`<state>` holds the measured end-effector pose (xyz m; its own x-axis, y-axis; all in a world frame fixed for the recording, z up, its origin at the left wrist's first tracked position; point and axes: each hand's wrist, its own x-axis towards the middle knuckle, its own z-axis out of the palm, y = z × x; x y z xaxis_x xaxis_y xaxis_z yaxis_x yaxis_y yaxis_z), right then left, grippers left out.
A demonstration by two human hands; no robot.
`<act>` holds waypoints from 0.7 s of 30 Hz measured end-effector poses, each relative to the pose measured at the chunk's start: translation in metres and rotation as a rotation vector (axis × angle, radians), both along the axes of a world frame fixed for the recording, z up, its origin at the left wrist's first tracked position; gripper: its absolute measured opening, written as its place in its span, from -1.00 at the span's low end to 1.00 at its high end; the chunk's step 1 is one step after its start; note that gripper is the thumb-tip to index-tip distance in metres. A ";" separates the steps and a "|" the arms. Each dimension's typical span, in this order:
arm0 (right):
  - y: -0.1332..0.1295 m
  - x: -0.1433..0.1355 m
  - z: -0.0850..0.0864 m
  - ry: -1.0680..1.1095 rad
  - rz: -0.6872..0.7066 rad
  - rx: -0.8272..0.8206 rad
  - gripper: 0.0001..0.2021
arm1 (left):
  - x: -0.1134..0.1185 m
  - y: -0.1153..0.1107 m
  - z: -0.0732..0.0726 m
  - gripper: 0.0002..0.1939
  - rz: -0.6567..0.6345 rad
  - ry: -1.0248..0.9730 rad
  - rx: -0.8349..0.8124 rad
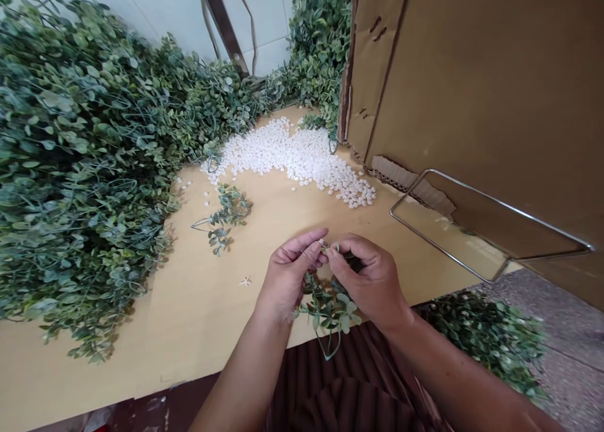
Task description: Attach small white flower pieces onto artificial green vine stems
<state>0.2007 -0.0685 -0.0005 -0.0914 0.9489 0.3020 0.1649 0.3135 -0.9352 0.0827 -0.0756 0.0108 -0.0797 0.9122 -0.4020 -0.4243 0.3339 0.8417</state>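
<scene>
Near the table's front edge, my left hand (pixel 289 275) and my right hand (pixel 370 275) meet with fingertips pinched close together. An artificial green leaf sprig (pixel 333 309) hangs below them, its tip between the fingers of my right hand. A tiny white piece (pixel 321 242) shows at the thumb and finger of my left hand; its exact shape is too small to tell. Beyond my hands lies a heap of small white pieces (pixel 283 152). Another leaf sprig (pixel 229 212) rests on the table to the left of it.
A large pile of artificial foliage (pixel 85 136) covers the table's left side. On the right stands a cardboard box (pixel 472 92) with a bent metal wire frame (pixel 453 249) in front. More foliage (pixel 486 331) is below the table edge. A small white star-shaped bit (pixel 246 282) lies left.
</scene>
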 end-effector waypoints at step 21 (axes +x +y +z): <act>0.000 -0.001 0.002 -0.047 -0.024 0.053 -0.83 | -0.002 0.002 0.001 -0.77 0.028 -0.061 -0.017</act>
<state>0.1997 -0.0689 0.0016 -0.0839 0.9339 0.3476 0.2162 0.3576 -0.9085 0.0804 -0.0732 0.0121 -0.0796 0.9028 -0.4227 -0.4842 0.3356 0.8080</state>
